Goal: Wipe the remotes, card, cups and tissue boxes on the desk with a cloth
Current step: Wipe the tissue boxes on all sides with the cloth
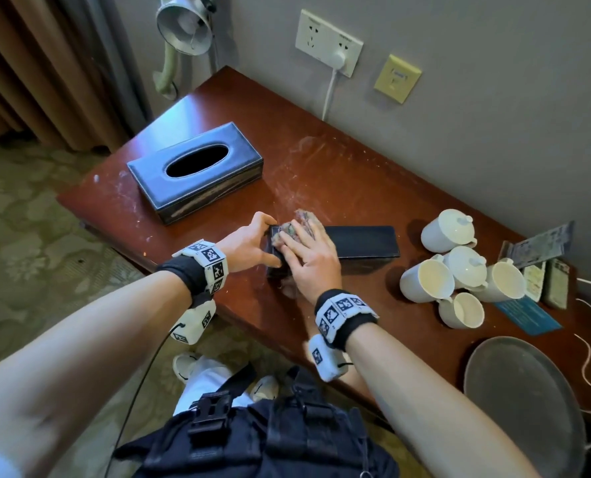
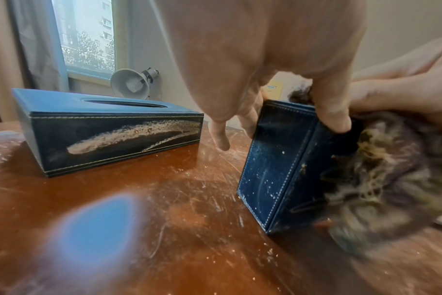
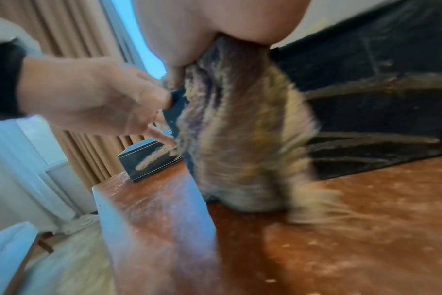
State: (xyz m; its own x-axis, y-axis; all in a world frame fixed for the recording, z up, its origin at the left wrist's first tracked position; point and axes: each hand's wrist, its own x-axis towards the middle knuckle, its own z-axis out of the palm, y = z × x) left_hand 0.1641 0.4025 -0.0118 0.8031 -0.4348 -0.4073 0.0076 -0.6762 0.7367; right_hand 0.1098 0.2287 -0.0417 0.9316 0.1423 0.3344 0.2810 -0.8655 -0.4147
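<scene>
Left hand (image 1: 249,243) curled round left end of near tissue box (image 1: 363,241), thumb on front face, fingers behind. Right hand (image 1: 309,258) flat, fingers spread, pressing cloth (image 1: 302,222) onto same end. Box at desk (image 1: 321,174) front centre, long axis left-right, opening hidden. Cloth motion-blurred in right wrist view. Second tissue box (image 1: 197,170) well apart, rear left.

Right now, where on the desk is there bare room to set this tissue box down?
Bare wood lies between the far tissue box and the wall, and along the front edge of the desk left of the left hand. Crowded: the right end, with cups, cards and the round tray.
</scene>
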